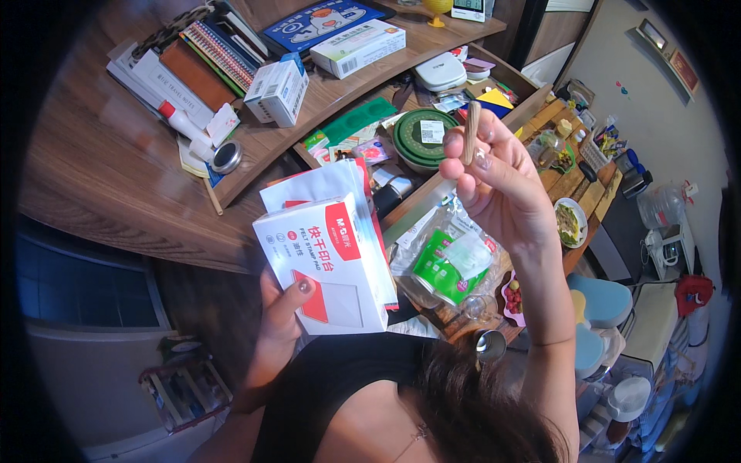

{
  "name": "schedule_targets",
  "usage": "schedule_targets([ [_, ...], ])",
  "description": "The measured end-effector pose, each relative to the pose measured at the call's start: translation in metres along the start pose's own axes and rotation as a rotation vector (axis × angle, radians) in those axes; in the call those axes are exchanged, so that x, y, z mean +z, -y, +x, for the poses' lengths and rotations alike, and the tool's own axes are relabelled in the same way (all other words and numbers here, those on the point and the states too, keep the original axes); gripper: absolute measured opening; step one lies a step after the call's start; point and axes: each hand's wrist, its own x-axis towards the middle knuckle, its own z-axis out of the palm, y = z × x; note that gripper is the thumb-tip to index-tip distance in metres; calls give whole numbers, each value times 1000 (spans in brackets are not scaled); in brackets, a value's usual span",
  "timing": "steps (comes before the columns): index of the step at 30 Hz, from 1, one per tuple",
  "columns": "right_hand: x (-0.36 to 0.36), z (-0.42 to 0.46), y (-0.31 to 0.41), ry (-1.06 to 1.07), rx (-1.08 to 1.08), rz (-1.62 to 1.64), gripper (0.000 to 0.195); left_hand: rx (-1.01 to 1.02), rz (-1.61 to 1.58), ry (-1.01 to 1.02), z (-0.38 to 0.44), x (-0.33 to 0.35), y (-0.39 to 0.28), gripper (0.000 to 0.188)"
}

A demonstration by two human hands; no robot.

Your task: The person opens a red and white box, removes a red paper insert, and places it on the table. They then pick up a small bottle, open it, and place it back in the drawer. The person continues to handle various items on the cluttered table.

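Note:
My left hand (285,312) grips a white and red felt stamp pad box (315,260), its thumb pressed across the printed front. Behind the box, a white and red flat packet (310,179) is held in the same grasp. Raised at the right, my right hand (502,173) pinches a short, light-brown stick-like piece (472,134) between thumb and fingers; its exact kind is unclear. Beyond that hand, an open desk drawer (419,214) holds a round container with a green lid (425,139), a green sheet (359,120) and a white case (441,72).
On the wooden desk (116,191) stand books and notebooks (191,75), medicine-type boxes (359,47) and a small round tin (226,157). A green packet in clear plastic (451,266) lies below the drawer. A wooden table (538,127) at right bears a plate of food (570,223).

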Motion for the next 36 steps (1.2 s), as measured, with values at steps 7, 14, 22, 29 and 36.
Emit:
schedule_targets([
  [7,0,-8,1,22,-3,70,31,-1,7,32,-3,5,2,48],
  [14,6,-11,1,23,-37,51,53,-2,30,22,-3,5,2,51],
  [22,-45,24,-4,-171,-258,-1412,42,43,193,-173,0,-4,-10,48],
  [29,-87,61,-34,197,272,-2082,16,48,496,-429,8,-3,-19,51],
  [36,-166,122,-21,-118,295,-2302,27,155,185,-202,10,-38,-28,43],
])
